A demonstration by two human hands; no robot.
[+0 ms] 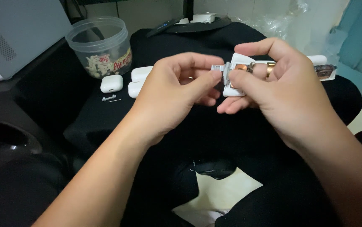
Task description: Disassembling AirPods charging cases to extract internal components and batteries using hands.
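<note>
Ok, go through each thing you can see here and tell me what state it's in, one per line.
White case part: held up between both hands, opened, metal inside showing.
Left hand: pinching a small grey piece at the part's edge.
Right hand: closed around the part.
Earbud case: shut, lying on the black cloth.
Plastic jar: lid off, small white bits at the bottom.
Small metal pieces: loose on the cloth.
</note>
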